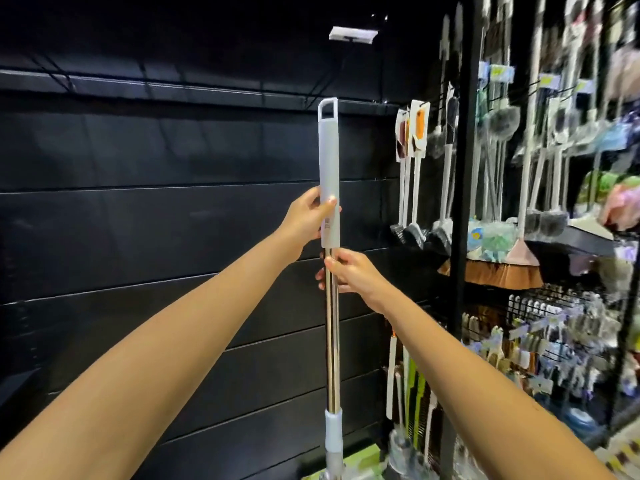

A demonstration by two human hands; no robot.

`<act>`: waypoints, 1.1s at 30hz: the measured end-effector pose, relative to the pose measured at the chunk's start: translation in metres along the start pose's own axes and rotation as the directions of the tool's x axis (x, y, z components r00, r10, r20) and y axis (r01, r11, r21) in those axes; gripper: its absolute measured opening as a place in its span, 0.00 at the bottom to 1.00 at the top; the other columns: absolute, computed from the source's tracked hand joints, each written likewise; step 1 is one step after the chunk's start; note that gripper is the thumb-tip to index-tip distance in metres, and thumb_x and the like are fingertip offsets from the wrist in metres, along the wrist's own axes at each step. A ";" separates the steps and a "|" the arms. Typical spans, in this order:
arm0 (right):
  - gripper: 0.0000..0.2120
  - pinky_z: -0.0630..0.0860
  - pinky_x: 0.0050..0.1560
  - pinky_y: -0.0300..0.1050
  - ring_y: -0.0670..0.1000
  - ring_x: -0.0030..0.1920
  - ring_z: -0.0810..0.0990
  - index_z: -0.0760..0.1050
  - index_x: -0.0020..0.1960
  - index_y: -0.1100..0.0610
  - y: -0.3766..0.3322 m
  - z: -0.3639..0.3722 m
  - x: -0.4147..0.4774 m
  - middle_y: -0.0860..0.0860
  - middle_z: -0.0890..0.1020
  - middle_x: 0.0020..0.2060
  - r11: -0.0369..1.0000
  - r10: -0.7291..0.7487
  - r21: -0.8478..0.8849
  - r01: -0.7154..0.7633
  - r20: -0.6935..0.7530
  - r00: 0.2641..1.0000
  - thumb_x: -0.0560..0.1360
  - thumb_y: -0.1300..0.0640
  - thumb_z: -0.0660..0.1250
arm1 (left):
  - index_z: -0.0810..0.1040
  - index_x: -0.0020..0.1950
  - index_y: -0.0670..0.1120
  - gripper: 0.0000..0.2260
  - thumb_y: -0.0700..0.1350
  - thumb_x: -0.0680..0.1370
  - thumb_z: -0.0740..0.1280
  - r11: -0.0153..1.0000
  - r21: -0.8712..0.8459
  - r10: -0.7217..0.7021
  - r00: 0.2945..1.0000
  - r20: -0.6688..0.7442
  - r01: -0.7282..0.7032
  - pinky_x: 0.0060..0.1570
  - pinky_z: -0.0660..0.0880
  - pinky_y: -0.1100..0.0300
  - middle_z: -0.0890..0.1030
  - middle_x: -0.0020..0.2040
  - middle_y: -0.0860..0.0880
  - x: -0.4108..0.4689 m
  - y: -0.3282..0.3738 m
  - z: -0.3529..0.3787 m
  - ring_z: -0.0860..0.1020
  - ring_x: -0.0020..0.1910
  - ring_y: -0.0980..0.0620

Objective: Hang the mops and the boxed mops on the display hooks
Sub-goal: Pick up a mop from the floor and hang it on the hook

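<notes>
Upright steel-shafted mop with grey plastic grip [329, 174], clasped by left hand [306, 220] on grip, right hand [349, 273] pinching shaft below. Lift straight; thread top loop onto black display hook [341, 69] above.

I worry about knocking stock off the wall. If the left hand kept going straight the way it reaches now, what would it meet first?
The left hand, gripping the mop handle, reaches toward the bare black slat wall; that probably comes first, though depth is unclear.

Chrome mop pole [333, 327], pale-grey grip [329, 161]
</notes>
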State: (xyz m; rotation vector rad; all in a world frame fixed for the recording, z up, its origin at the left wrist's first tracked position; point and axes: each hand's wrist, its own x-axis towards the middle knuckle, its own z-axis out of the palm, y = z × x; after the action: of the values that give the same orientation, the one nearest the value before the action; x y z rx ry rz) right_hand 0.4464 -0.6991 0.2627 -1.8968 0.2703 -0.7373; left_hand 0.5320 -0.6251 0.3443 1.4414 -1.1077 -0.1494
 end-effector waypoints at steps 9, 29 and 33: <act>0.07 0.81 0.51 0.49 0.54 0.46 0.85 0.72 0.57 0.56 0.006 -0.097 0.124 0.55 0.84 0.49 0.986 -0.091 0.142 0.087 0.021 0.996 0.80 0.56 0.62 | 0.70 0.66 0.47 0.17 0.49 0.79 0.65 0.998 0.014 0.060 0.979 -0.194 -0.058 0.43 0.75 0.62 0.77 0.56 0.50 0.136 0.008 0.057 0.77 0.54 0.53; 0.12 0.79 0.43 0.44 0.49 0.36 0.81 0.75 0.60 0.56 -0.001 -0.151 0.305 0.53 0.82 0.44 0.937 -0.244 0.236 0.257 -0.082 0.966 0.82 0.54 0.58 | 0.71 0.59 0.47 0.11 0.49 0.79 0.66 0.984 0.025 0.170 0.907 -0.385 -0.174 0.37 0.75 0.63 0.76 0.55 0.48 0.318 0.016 0.066 0.77 0.53 0.50; 0.10 0.81 0.47 0.48 0.49 0.35 0.81 0.76 0.56 0.55 0.002 -0.151 0.316 0.54 0.82 0.43 0.930 -0.259 0.240 0.280 -0.118 0.959 0.82 0.54 0.58 | 0.71 0.63 0.47 0.13 0.49 0.80 0.64 0.978 0.065 0.208 0.911 -0.355 -0.198 0.35 0.74 0.65 0.75 0.55 0.50 0.333 0.009 0.066 0.76 0.52 0.52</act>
State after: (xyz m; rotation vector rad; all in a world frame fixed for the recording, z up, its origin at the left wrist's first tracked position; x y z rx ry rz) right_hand 0.6043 -0.9696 0.4189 -1.6761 -0.0364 -0.9899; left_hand 0.6599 -0.8961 0.5042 1.3024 -0.9479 0.2716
